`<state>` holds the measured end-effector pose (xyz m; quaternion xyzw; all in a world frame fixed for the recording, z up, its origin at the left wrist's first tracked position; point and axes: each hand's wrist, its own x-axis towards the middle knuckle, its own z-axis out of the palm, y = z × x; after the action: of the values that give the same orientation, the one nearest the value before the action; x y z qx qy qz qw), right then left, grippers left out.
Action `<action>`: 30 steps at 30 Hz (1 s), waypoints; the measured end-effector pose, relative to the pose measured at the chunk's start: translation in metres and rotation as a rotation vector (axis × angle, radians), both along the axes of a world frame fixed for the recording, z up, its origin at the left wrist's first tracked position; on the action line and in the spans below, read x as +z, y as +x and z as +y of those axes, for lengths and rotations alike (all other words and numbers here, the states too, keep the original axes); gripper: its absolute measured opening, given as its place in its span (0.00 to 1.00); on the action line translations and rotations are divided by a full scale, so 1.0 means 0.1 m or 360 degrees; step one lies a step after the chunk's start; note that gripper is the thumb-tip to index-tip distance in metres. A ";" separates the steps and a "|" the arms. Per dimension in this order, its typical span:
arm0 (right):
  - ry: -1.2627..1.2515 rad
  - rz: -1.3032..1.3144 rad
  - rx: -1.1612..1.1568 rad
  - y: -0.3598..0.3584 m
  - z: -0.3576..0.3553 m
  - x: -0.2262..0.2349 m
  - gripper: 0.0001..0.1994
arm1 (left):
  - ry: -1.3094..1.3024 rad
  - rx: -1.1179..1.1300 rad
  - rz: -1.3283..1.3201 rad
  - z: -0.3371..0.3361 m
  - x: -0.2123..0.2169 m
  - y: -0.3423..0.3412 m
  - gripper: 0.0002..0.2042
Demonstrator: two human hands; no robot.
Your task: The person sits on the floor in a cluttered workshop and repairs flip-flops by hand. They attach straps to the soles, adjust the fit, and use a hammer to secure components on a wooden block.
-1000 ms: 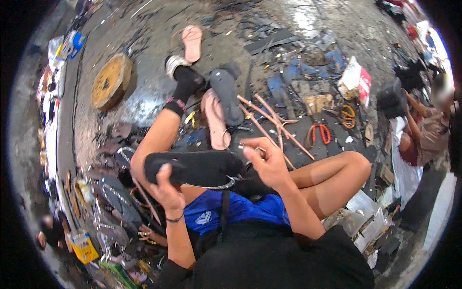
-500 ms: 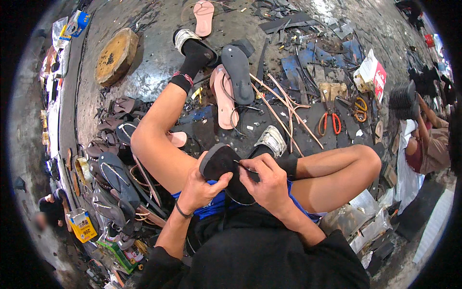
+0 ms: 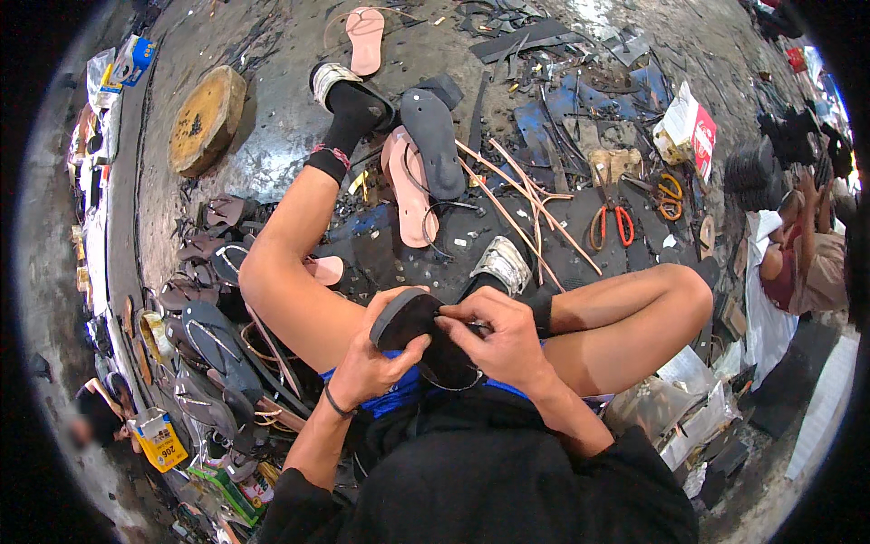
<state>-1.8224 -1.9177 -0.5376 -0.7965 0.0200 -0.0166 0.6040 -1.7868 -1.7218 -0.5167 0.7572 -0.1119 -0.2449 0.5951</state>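
One black sole is in work, held over the person's lap between both hands. The left hand is closed around its near edge, thumb on top, and steadies it. The right hand is curled shut over the far side, fingertips pinching a thin tool against the sole; what kind of tool is too small to tell. A thin loop, strap or wire, hangs from the underside. Judged from this, the sole is partway through fitting: no finished strap shows on it. On the floor ahead lie a grey sandal and a pink sandal, touching side by side, both with thin straps in place. A second pink sole lies well beyond. Loose pink strips cross the floor near orange scissors. A heap of dark sandals sits by the left knee. A round wooden block stands to the far left. Another person sits at the right edge.
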 end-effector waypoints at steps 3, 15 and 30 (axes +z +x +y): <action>0.0044 0.0177 0.0039 0.02 -0.07 0.04 0.07 | 0.0089 -0.0103 -0.0098 -0.01 -0.01 0.01 0.26; 0.0379 0.0490 0.0053 0.06 -0.13 0.07 0.10 | -0.0027 -0.0060 0.0039 -0.06 0.00 0.01 0.25; -0.0102 -0.0024 -0.0252 0.71 -0.80 -0.15 0.13 | 0.0045 0.0707 -0.0757 -0.70 -0.16 -0.30 0.34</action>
<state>-1.7516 -1.9975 -0.5528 -0.8113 0.0778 -0.0709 0.5751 -1.8171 -1.7914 -0.5329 0.8073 -0.0763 0.0731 0.5806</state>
